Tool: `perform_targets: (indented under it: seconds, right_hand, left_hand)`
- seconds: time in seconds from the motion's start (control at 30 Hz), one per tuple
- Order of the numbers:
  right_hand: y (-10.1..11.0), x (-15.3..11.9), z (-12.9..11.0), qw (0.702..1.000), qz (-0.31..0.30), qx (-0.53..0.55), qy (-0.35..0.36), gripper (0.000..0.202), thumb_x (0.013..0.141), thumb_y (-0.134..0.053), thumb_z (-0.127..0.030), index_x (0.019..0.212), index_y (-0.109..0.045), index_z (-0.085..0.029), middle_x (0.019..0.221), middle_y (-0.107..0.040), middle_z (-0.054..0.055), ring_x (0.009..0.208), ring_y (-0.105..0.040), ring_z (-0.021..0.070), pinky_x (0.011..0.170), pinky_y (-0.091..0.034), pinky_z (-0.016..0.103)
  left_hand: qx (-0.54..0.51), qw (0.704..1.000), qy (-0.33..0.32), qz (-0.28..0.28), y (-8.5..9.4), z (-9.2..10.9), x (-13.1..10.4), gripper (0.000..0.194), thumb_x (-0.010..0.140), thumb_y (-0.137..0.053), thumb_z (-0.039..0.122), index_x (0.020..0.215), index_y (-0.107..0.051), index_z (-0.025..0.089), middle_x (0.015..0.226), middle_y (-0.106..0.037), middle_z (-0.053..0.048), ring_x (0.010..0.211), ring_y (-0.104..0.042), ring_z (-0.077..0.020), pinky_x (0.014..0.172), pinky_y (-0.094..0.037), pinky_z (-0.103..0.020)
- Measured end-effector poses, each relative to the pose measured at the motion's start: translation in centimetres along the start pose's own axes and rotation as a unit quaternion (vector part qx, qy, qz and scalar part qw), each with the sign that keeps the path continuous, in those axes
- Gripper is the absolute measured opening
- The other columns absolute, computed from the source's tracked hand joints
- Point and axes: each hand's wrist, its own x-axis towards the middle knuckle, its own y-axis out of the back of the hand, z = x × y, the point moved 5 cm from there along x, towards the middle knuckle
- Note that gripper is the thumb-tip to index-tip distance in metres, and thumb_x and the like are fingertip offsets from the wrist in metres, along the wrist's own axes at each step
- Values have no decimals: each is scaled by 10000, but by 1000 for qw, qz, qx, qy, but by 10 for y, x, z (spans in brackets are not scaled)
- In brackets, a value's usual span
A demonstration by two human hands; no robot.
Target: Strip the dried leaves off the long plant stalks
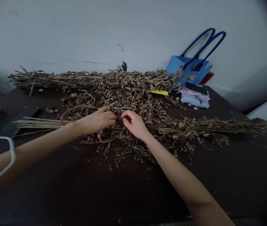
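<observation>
A bundle of dried leafy plant stalks (182,131) lies across the dark table, its bare stems (39,123) pointing left. My left hand (99,121) rests over the bundle, index finger stretched out and the others slightly bent; its thumb is hidden. Close to its fingertips, my right hand (134,124) is closed in a pinch low over the leaves. What lies in that pinch is too small to make out. Just beyond both hands, scissors with gold-coloured handles (129,107) lie on the leaves. A thin curved stem (77,107) arches beside my left wrist.
More dried stalks (88,78) lie along the wall. At the back right are a blue bag (194,70), a phone (196,88) on folded cloth (194,99) and a yellow-and-black object (159,92). A white frame (12,150) crosses the left edge; a dark flat object (18,119) lies there.
</observation>
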Motion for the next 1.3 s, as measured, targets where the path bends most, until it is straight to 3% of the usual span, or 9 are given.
perform_targets:
  seconds: [0.13,0.27,0.4,0.67,0.83,1.03,1.3]
  right_hand:
    - [-5,-1,-6,998,-47,-24,30,79,771,-510,-120,793,-541,-189,813,-534,14,784,-508,149,728,-411,261]
    - [-11,-3,-11,992,-76,-86,55,93,766,-523,-107,819,-541,-182,878,-526,42,898,-493,183,837,-394,312]
    - [-14,-4,-9,989,-80,-107,58,88,783,-518,-109,843,-542,-171,894,-525,54,918,-490,188,851,-392,309]
    - [-15,-4,-8,988,-75,-121,59,87,792,-529,-112,860,-554,-161,913,-537,58,932,-486,182,850,-389,304]
    - [-17,5,-12,985,-94,-137,41,99,794,-547,-115,884,-579,-142,916,-560,75,924,-500,189,848,-391,302]
    - [-25,26,-13,981,-110,-156,29,80,781,-546,-108,814,-599,-158,782,-542,55,801,-513,193,768,-397,319]
    - [-38,39,-10,988,-106,-103,36,133,724,-535,-59,668,-566,-176,680,-546,2,679,-500,144,667,-374,251]
  left_hand:
    - [-11,1000,12,-13,0,-3,-2,251,862,-410,90,934,-613,219,924,-622,-34,892,-567,-158,1072,-232,-412]
    - [25,1000,13,-8,2,-1,-1,301,857,-387,56,845,-633,229,830,-616,-9,892,-563,-160,1094,-176,-437]
    - [57,997,36,26,5,0,-2,317,856,-368,50,787,-629,217,760,-601,-8,800,-562,-158,1082,-206,-443]
    - [33,967,219,124,1,-6,-12,203,884,-419,184,832,-615,187,807,-623,-48,839,-563,-207,970,-330,-466]
    - [-6,946,261,194,4,-4,-18,191,875,-426,150,865,-606,213,965,-631,-54,940,-538,-216,969,-320,-449]
    - [-32,903,350,246,9,5,-37,122,865,-497,237,954,-574,204,878,-640,-55,909,-533,-246,800,-374,-407]
    - [-56,919,354,165,-15,23,-36,166,864,-480,239,834,-640,208,866,-651,-55,836,-533,-240,681,-362,-362]
